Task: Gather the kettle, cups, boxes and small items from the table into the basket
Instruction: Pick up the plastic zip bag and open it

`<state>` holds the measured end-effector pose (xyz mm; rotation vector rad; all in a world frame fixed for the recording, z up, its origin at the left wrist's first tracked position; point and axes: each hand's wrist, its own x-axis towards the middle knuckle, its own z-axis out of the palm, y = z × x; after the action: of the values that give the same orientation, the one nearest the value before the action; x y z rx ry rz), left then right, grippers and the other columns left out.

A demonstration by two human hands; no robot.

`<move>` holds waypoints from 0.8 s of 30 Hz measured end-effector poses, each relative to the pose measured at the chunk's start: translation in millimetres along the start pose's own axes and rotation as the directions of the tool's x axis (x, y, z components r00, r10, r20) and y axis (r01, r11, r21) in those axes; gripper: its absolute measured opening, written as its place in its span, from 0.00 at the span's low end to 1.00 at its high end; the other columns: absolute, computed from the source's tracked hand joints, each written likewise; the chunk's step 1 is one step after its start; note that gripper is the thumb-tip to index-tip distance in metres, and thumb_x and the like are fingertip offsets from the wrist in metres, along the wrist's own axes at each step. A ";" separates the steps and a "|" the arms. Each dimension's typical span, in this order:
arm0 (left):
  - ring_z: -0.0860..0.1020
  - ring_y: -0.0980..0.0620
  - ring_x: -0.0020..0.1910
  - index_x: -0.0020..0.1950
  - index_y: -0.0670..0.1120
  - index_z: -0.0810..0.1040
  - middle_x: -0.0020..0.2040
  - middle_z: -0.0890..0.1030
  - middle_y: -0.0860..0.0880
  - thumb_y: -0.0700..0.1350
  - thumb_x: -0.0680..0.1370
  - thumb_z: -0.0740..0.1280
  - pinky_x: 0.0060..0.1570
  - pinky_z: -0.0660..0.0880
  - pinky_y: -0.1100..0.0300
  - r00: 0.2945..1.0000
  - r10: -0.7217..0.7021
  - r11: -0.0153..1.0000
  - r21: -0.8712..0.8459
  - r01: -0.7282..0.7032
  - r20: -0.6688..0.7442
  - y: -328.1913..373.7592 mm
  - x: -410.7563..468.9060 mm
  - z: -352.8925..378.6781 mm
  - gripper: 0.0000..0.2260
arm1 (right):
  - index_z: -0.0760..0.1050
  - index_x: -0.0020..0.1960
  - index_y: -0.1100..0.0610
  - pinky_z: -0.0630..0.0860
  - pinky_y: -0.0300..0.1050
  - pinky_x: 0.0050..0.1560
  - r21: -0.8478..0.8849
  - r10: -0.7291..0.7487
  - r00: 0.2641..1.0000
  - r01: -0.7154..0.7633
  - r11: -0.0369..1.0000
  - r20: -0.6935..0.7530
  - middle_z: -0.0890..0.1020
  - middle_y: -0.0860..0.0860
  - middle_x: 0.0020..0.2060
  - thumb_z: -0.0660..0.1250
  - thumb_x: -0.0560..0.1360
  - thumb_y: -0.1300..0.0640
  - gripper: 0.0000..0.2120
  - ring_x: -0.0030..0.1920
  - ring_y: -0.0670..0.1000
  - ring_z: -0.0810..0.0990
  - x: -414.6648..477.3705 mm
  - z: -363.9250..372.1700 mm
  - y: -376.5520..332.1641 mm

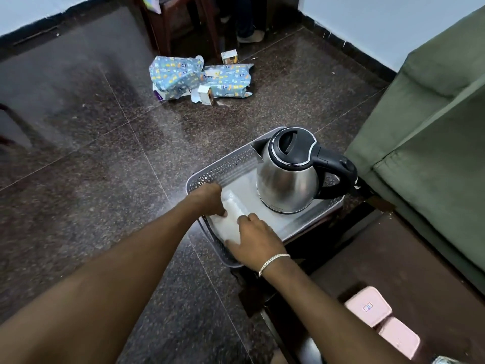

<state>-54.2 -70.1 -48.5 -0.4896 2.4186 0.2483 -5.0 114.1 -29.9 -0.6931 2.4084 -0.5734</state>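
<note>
A grey perforated basket (225, 164) sits at the corner of a dark wooden table (372, 261). Inside it, at the far right, a steel kettle (287, 177) with a black lid and handle stands upright. A white box (231, 219) lies in the basket's near left part. My left hand (210, 199) grips the box's far left edge. My right hand (253, 241), with a silver bracelet on the wrist, presses on its near end. Two pink boxes (367, 306) (400, 337) lie on the table at the lower right.
A green sofa (433, 127) stands right of the table. On the dark tiled floor beyond lie blue patterned wrapped packs (178, 74) and small white cartons (204, 94). A wooden chair (168, 24) stands at the back, with a person's shoe (250, 36) beside it.
</note>
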 end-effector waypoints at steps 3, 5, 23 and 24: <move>0.79 0.38 0.63 0.62 0.39 0.79 0.63 0.81 0.39 0.52 0.76 0.76 0.57 0.75 0.52 1.000 -0.012 1.000 0.000 0.012 -0.009 -0.3 2.5 -1.2 0.23 | 0.70 0.63 0.62 0.73 0.57 0.60 -0.072 0.019 0.999 -0.017 0.997 0.029 0.73 0.59 0.60 0.69 0.73 0.43 0.28 0.61 0.63 0.73 5.7 14.1 -3.2; 0.81 0.40 0.58 0.61 0.39 0.79 0.61 0.82 0.39 0.50 0.78 0.73 0.50 0.75 0.55 1.000 -0.012 0.999 -0.048 0.012 0.010 0.8 2.0 -5.0 0.18 | 0.69 0.64 0.62 0.74 0.57 0.59 -0.100 0.024 1.000 -0.022 0.995 0.017 0.72 0.59 0.61 0.70 0.73 0.43 0.29 0.62 0.63 0.73 8.2 19.3 -2.6; 0.86 0.50 0.40 0.51 0.44 0.78 0.42 0.87 0.44 0.61 0.73 0.76 0.39 0.80 0.60 0.983 0.122 0.335 -0.926 -0.174 -0.141 24.7 -101.9 -12.3 0.22 | 0.76 0.45 0.63 0.78 0.55 0.44 0.597 0.118 0.959 0.062 0.800 -0.258 0.82 0.59 0.38 0.69 0.74 0.62 0.04 0.41 0.61 0.80 -43.9 -55.9 10.8; 0.85 0.51 0.40 0.49 0.45 0.79 0.41 0.86 0.45 0.58 0.74 0.77 0.41 0.81 0.58 0.980 0.146 0.358 -0.916 -0.182 -0.138 28.8 -108.4 -4.8 0.18 | 0.78 0.45 0.61 0.79 0.53 0.45 0.635 0.109 0.960 0.083 0.768 -0.257 0.84 0.57 0.38 0.70 0.74 0.61 0.03 0.41 0.58 0.82 -52.2 -59.6 15.2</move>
<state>9.3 -14.7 25.5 -0.7068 2.1132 1.7974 -10.1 170.6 27.5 -0.2990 2.2191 -1.4879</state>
